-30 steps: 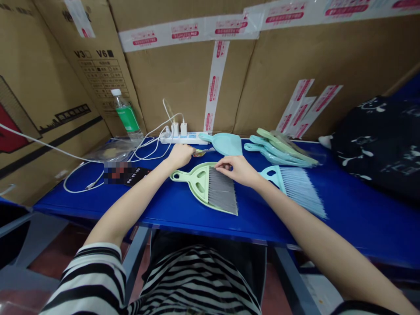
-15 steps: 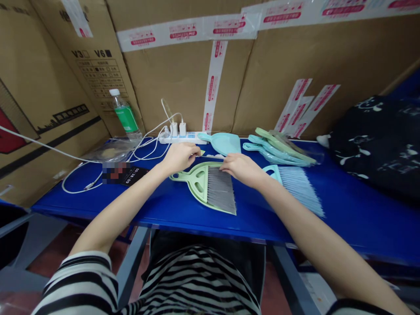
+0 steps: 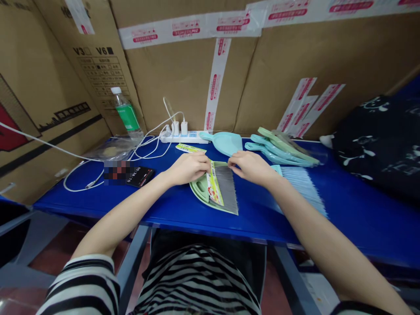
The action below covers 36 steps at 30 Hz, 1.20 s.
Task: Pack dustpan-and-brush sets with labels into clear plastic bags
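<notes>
My left hand (image 3: 192, 168) is closed on the upper end of a yellow-green printed label (image 3: 215, 188). The label hangs across the grey bristles of a green hand brush (image 3: 226, 188), which lies in a matching green dustpan (image 3: 197, 194). Its handle is hidden behind my left hand. At the top right corner of the bristles is my right hand (image 3: 249, 166), with thumb and fingers pinched together; whatever they hold, if anything, is too small to make out. A second label (image 3: 190, 148) lies on the table just beyond my left hand.
A blue dustpan (image 3: 226, 143) lies behind my hands, beside a power strip (image 3: 185, 137) with white cables. Stacked dustpans (image 3: 282, 151) and a blue brush (image 3: 303, 188) are to the right, near a dark patterned bag (image 3: 377, 144). Leftward are a phone (image 3: 141, 176) and a bottle (image 3: 126, 113).
The strip stretched edge-on between my hands now shows its printed face over the bristles, held by my left hand. My hands have moved slightly right, and the second label is more visible.
</notes>
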Tool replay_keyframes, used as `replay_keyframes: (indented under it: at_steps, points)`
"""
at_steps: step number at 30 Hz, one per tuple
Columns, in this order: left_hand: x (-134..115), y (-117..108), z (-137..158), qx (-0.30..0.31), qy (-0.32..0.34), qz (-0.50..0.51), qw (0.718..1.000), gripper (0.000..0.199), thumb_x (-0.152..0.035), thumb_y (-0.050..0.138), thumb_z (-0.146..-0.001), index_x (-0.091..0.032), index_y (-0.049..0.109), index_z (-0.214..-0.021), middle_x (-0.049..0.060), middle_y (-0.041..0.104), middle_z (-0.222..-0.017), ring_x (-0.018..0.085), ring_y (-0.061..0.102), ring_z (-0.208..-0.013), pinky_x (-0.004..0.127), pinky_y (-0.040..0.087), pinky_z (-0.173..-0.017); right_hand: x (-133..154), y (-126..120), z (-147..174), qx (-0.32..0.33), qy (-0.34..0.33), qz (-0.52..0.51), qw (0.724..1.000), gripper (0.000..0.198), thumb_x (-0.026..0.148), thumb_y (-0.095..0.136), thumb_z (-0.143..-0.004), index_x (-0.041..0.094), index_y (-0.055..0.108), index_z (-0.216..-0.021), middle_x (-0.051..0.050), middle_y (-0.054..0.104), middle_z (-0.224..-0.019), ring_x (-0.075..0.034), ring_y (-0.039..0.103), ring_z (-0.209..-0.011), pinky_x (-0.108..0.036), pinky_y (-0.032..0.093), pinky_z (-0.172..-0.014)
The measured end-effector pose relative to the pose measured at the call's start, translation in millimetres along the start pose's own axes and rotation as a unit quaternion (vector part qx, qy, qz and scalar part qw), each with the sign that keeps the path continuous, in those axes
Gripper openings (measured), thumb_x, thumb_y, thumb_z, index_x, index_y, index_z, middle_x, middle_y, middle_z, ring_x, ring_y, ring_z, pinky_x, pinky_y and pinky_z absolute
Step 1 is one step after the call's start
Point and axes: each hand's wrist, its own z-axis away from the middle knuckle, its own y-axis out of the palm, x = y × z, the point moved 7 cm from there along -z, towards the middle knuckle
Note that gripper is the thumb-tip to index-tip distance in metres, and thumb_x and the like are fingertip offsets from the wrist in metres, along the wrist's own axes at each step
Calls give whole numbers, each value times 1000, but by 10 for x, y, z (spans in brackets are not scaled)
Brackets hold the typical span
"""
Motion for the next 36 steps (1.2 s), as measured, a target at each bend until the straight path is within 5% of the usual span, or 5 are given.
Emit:
replay_keyframes:
  at_steps: [11,20,28,36]
  points:
    - [-10,192,-4,78,-49,4,996,33,-7,43,-84,-22,70,-97,1,70,-107,17,65,-96,26,50,-76,-75,9,22,10,40,7,999,20,10,47,-78,20,65,-78,-8,70,-76,-22,63,-75,-29,38,-61]
    - [-66,222,-12,88,-28,33,995,34,-9,40,-89,-18,68,-108,5,70,-111,20,65,-103,33,49,-90,-93,-10,27,-6,53,-4,999,22,11,45,-82,19,66,-82,-9,69,-77,-23,64,-77,-29,42,-64]
    - [-101,252,-1,108,-9,71,992,28,-25,44,-96,-21,66,-114,5,66,-121,23,51,-126,40,44,-97,-5,67,22,-60,-45,-118,990,33,39,54,-89,20,69,-111,-12,67,-101,-26,60,-97,-38,49,-81]
    - [-273,180,-17,69,31,85,993,35,-43,62,-87,-18,66,-111,8,69,-111,25,58,-111,40,44,-96,-6,167,17,-30,-67,-106,992,38,44,61,-85,21,71,-114,-13,65,-108,-28,59,-101,-42,50,-85]
